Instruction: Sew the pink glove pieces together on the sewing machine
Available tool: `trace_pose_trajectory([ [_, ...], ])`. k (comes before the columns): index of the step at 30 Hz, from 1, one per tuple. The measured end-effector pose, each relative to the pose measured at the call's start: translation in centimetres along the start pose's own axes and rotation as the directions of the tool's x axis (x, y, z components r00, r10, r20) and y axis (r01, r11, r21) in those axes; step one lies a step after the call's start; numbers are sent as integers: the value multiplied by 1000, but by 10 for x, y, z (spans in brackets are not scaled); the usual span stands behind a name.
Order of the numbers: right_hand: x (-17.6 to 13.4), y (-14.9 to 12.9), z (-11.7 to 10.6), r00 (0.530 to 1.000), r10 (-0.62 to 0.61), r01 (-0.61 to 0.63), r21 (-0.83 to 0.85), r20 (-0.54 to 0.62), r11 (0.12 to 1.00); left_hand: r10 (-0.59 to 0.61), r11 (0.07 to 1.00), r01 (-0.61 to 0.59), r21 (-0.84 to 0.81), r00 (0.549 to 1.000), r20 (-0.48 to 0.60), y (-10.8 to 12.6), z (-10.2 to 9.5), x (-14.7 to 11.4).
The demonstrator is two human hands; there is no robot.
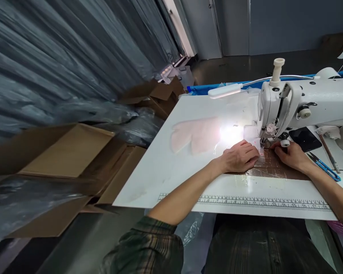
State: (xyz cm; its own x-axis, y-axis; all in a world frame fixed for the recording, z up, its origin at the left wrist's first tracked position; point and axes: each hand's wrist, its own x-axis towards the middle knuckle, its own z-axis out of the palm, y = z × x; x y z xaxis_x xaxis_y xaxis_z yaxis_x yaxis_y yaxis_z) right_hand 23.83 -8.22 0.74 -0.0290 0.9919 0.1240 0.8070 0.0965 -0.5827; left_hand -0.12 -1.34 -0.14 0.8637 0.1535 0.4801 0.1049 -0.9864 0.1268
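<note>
My left hand (241, 156) lies palm down at the left of the sewing machine's (274, 106) needle area, fingers flat and close together on the work surface. A small sheer, pale piece (256, 142) lies by its fingertips, close to the presser foot (264, 143). To the right of the foot, my right hand (293, 156) has its thumb and fingers drawn together; what they hold, if anything, is hidden. Under both hands is a shiny brown plate (270, 167). Pale pink fabric (200, 135) lies flat on the white table (160, 171), near the bright lamp glare.
Blue thread snips (324, 166), a dark phone-like slab (305, 139) and a brown stick (328, 152) lie right of my right hand. A ruler strip (246, 202) runs along the front edge. A lamp (225, 91) stands behind. Open cardboard boxes (68, 152) crowd the left.
</note>
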Motion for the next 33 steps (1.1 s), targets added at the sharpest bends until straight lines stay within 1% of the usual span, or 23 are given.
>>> trace_pose_trajectory([
  [3,-6,-4,5,1000,-13,13,-26,-4,1000,30,999,-30,23,1000,3,0,2,0],
  [6,-10,-6,5,999,-50,51,-36,10,998,19,999,-19,26,1000,14,-1,4,0],
  [10,-9,-2,5,995,-104,104,-45,6,994,-22,997,27,71,997,-76,-1,8,-1],
  [11,-9,0,6,993,-121,120,-51,-2,991,-28,996,35,77,996,-86,-1,8,-2],
  [14,-11,3,8,987,-161,158,-88,-22,983,-48,996,51,67,998,-50,-2,10,-4],
  [17,-13,3,9,980,-198,195,-143,-3,970,-100,995,100,5,995,1,-3,11,-6],
  [19,-15,2,10,971,-238,237,-186,18,953,-114,991,114,-74,993,7,-3,11,-6],
  [22,-16,2,10,955,-290,294,-267,56,918,-81,980,77,-182,997,-15,-3,8,-7],
  [24,-17,3,10,950,-301,310,-323,81,894,-67,977,62,-203,998,-21,-3,7,-6],
  [28,-16,6,11,937,-335,347,-365,99,864,-83,983,77,-169,996,-24,-3,5,-4],
  [31,-16,7,12,923,-376,380,-349,83,857,-41,995,31,-98,994,-100,-5,5,-3],
  [33,-16,8,13,922,-379,379,-352,72,855,-14,999,8,-52,992,-122,-7,6,-3],
])
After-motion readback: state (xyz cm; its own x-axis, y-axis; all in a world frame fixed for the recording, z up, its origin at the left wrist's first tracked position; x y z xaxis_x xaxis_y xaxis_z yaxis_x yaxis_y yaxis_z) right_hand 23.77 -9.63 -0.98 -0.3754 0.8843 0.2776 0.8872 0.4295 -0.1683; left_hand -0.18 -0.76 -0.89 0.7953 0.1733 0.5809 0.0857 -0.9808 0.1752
